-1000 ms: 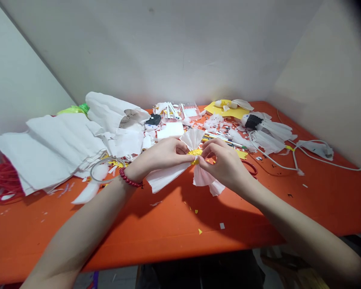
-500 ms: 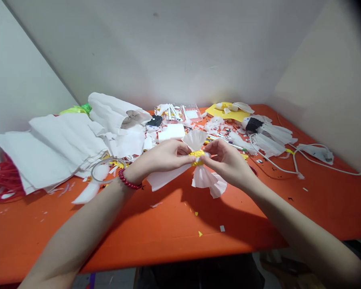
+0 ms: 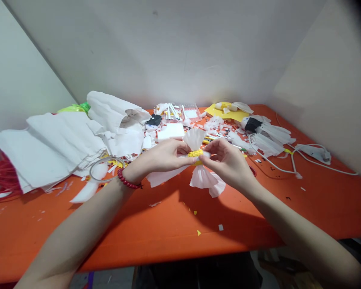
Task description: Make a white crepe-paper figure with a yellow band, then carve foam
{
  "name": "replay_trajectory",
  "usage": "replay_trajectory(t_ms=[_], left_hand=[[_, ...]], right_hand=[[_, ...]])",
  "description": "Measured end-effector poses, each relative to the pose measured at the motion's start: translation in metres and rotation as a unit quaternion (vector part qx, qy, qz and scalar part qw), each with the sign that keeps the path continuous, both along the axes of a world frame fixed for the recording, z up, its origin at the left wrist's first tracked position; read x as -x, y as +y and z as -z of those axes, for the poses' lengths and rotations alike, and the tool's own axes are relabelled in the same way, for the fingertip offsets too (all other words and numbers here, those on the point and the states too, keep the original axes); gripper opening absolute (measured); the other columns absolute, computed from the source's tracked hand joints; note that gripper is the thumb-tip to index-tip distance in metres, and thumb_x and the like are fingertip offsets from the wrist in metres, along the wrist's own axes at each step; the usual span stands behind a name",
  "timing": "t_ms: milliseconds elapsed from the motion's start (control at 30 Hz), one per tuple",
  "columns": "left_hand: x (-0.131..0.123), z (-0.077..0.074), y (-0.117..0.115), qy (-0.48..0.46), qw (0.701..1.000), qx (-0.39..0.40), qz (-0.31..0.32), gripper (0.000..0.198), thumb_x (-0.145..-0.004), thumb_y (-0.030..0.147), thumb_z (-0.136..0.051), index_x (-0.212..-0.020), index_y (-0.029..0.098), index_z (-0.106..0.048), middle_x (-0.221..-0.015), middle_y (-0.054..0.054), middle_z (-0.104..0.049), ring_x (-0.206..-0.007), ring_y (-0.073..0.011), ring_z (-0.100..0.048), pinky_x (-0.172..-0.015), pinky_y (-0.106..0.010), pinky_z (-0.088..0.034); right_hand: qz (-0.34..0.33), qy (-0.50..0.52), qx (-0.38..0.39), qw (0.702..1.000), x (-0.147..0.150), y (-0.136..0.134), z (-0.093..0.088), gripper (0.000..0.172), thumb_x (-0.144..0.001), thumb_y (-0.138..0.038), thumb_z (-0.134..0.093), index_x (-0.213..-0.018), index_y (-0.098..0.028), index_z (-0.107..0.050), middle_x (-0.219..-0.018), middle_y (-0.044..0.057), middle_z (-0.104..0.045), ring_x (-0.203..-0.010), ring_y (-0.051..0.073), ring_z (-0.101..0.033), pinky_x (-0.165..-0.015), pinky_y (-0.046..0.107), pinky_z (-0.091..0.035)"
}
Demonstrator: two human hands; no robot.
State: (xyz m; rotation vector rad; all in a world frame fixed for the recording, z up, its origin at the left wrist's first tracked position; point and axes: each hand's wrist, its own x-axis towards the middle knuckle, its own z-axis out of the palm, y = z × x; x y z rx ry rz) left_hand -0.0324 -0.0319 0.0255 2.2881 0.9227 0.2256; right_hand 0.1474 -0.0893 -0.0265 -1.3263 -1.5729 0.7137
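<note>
Above the middle of the orange table (image 3: 156, 241), both hands pinch a small paper craft figure (image 3: 195, 154). A textured yellow band wraps its middle, and white crepe-like paper flares out above and below it. My left hand (image 3: 168, 154) is closed on its left side, thumb along the front. From the right, my right hand (image 3: 227, 160) grips the other end with thumb and fingers pressed together, near a whitish rounded tip. Fingers cover part of the figure. Behind them lies a white foam-like block (image 3: 171, 131).
White paper sheets (image 3: 60, 144) pile up at left beside red strands (image 3: 3, 178) and a clear tape ring (image 3: 93, 172). Marker boxes (image 3: 182, 112) stand at the back. At right are a black-and-white paper figure (image 3: 254, 124), yellow sheet (image 3: 225, 112) and white cable (image 3: 276, 164). Scraps litter the table.
Both hands stay on the paper figure, which has turned slightly, so the white patch on the yellow band's front is now mostly covered by the fingers. The whole view has shifted slightly.
</note>
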Motion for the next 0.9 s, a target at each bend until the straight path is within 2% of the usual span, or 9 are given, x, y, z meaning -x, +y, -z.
replay_trajectory(t_ms=[133,300,500,567,633,700,767,833,900], left_hand=[[0.001,-0.003,0.0,0.008,1.0,0.007,-0.013,0.04,-0.079,0.051,-0.05,-0.084,0.015,-0.067,-0.084,-0.006,-0.064,-0.074,-0.0191,-0.057,-0.061,-0.026,-0.039],[0.01,-0.012,0.0,0.023,0.999,0.026,-0.006,0.041,-0.08,0.053,-0.049,-0.088,0.017,-0.068,-0.084,-0.004,-0.065,-0.077,-0.0188,-0.058,-0.064,-0.026,-0.039],[0.012,-0.019,-0.008,0.006,1.0,0.013,0.005,0.04,-0.083,0.053,-0.047,-0.088,0.018,-0.066,-0.089,-0.003,-0.065,-0.081,-0.0177,-0.058,-0.069,-0.025,-0.04],[0.011,-0.021,-0.013,0.012,1.0,-0.021,0.0,0.039,-0.085,0.051,-0.044,-0.088,0.018,-0.066,-0.088,-0.003,-0.065,-0.078,-0.0172,-0.058,-0.069,-0.026,-0.04],[0.011,-0.022,-0.019,0.027,0.996,-0.08,-0.033,0.038,-0.087,0.048,-0.043,-0.089,0.017,-0.064,-0.083,-0.003,-0.065,-0.075,-0.0176,-0.058,-0.067,-0.027,-0.041],[0.012,-0.023,-0.025,0.028,0.981,-0.171,-0.086,0.033,-0.089,0.043,-0.042,-0.093,0.016,-0.062,-0.083,-0.004,-0.065,-0.075,-0.0187,-0.059,-0.068,-0.029,-0.042],[0.012,-0.021,-0.031,0.01,0.956,-0.27,-0.111,0.028,-0.092,0.035,-0.041,-0.096,0.016,-0.06,-0.088,-0.006,-0.065,-0.079,-0.0192,-0.059,-0.072,-0.031,-0.043],[0.01,-0.018,-0.035,-0.006,0.936,-0.342,-0.086,0.023,-0.093,0.027,-0.038,-0.097,0.015,-0.058,-0.093,-0.009,-0.064,-0.085,-0.0194,-0.059,-0.076,-0.032,-0.044],[0.007,-0.014,-0.038,-0.001,0.924,-0.382,-0.028,0.021,-0.094,0.022,-0.038,-0.098,0.014,-0.057,-0.096,-0.01,-0.063,-0.091,-0.02,-0.058,-0.079,-0.032,-0.045]], right_hand=[[-0.017,-0.007,-0.013,1.0,-0.004,-0.001,-0.001,0.018,-0.078,-0.031,-0.06,-0.087,-0.017,-0.054,-0.085,0.004,-0.063,-0.074,0.013,-0.06,-0.064,0.027,-0.051],[-0.158,0.015,-0.048,0.986,-0.021,0.0,-0.007,0.032,-0.08,-0.034,-0.061,-0.108,-0.018,-0.058,-0.108,0.008,-0.06,-0.094,0.016,-0.061,-0.082,0.032,-0.054],[-0.164,-0.035,-0.121,0.978,-0.025,-0.002,-0.014,0.027,-0.084,-0.025,-0.059,-0.111,-0.022,-0.06,-0.106,0.006,-0.061,-0.095,0.014,-0.059,-0.081,0.03,-0.053],[-0.154,-0.047,-0.135,0.978,-0.024,-0.003,-0.014,0.026,-0.084,-0.024,-0.058,-0.11,-0.022,-0.06,-0.105,0.006,-0.062,-0.093,0.014,-0.059,-0.08,0.029,-0.053],[-0.132,-0.052,-0.138,0.98,-0.024,-0.004,-0.014,0.026,-0.084,-0.024,-0.058,-0.11,-0.022,-0.06,-0.105,0.006,-0.062,-0.092,0.014,-0.06,-0.08,0.029,-0.053],[-0.106,-0.053,-0.133,0.984,-0.024,-0.005,-0.013,0.027,-0.084,-0.024,-0.058,-0.111,-0.021,-0.059,-0.106,0.006,-0.062,-0.092,0.014,-0.06,-0.081,0.03,-0.053],[-0.085,-0.06,-0.134,0.986,-0.023,-0.006,-0.012,0.028,-0.084,-0.025,-0.058,-0.111,-0.021,-0.058,-0.107,0.006,-0.062,-0.09,0.015,-0.06,-0.08,0.031,-0.053],[-0.067,-0.084,-0.146,0.983,-0.021,-0.008,-0.012,0.027,-0.083,-0.026,-0.059,-0.11,-0.02,-0.059,-0.104,0.006,-0.064,-0.085,0.014,-0.061,-0.075,0.03,-0.054],[-0.053,-0.116,-0.169,0.977,-0.018,-0.009,-0.013,0.025,-0.082,-0.026,-0.06,-0.107,-0.019,-0.06,-0.098,0.005,-0.066,-0.078,0.013,-0.061,-0.07,0.028,-0.053]])
